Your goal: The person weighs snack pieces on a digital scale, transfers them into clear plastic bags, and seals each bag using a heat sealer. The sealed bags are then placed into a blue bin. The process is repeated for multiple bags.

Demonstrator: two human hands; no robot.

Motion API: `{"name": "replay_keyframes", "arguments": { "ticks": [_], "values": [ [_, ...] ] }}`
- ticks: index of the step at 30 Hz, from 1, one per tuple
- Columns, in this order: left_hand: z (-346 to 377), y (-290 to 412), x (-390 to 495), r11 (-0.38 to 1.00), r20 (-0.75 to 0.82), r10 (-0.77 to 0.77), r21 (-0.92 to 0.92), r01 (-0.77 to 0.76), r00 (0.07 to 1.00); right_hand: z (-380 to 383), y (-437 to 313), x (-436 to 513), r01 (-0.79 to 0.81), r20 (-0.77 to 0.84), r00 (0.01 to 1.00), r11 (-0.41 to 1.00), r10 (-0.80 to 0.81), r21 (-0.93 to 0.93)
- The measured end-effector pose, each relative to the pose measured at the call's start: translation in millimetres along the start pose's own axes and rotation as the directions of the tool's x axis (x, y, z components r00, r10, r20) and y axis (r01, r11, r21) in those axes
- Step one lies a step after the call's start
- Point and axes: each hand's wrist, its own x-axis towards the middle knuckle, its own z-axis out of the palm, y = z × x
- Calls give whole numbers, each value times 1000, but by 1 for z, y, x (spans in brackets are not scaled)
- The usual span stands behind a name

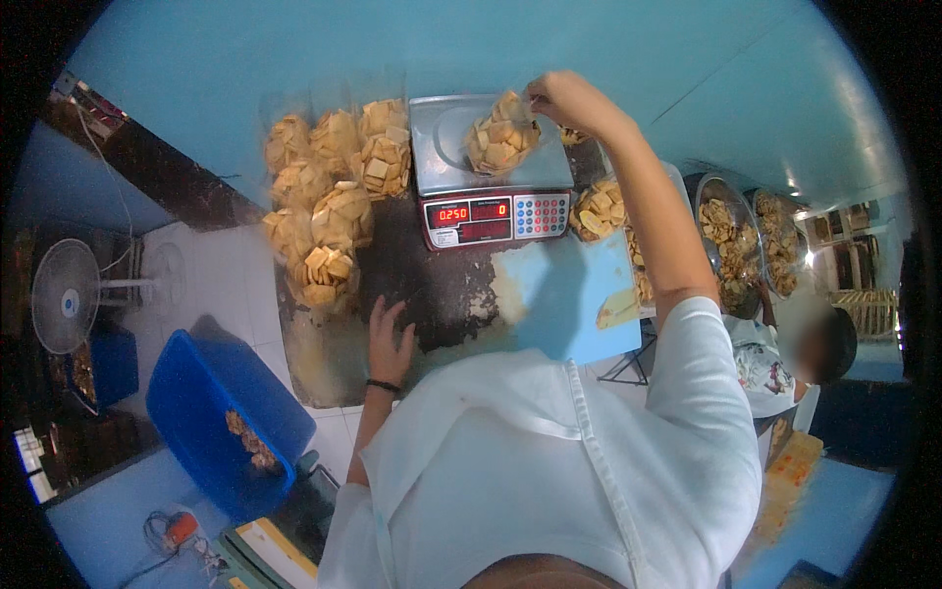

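My right hand (563,97) pinches the top of a clear plastic bag of chips (503,140), which rests on the steel pan of a digital scale (434,177). The lit display reads 0.250 at left and 0 at right. My left hand (390,344), with a dark band at the wrist, lies over the front left part of the worn table (324,368), fingers apart and nothing in it. Several filled bags of chips (342,213) stand together left of the scale. Another heap of chips (600,210), seemingly bagged, is right of the scale.
A light blue board (544,294) covers the table's right part. Large clear containers of chips (728,243) stand farther right, near another person (765,361). At left are a blue plastic tub (199,427) on the floor and a fan (66,298). A blue wall runs behind the table.
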Motion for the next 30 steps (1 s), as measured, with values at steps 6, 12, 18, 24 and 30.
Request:
{"name": "replay_keyframes", "arguments": {
  "ticks": [6, 12, 18, 24, 30],
  "values": [
    [-1, -1, -2, 999, 20, -45, -2, 45, 999, 39, -4, 31, 26, 219, 976, 997, -10, -72],
    [3, -1, -3, 993, 25, -92, -66, 93, 995, 39, 4, 45, -75, 379, 924, 996, 50, 52],
    [2, 4, 9, 999, 45, -23, 41, 21, 999, 48, 1, 30, -125, 266, 956, 992, 121, 1],
    [3, 10, 13, 1000, 23, 8, 0, -8, 1000, 31, 0, 29, -127, 267, 962, 966, 64, 225],
    [4, 1, 13, 998, 31, -44, -34, 45, 999, -31, 24, -28, -33, -226, 967, 935, 119, 354]
  ]
}}
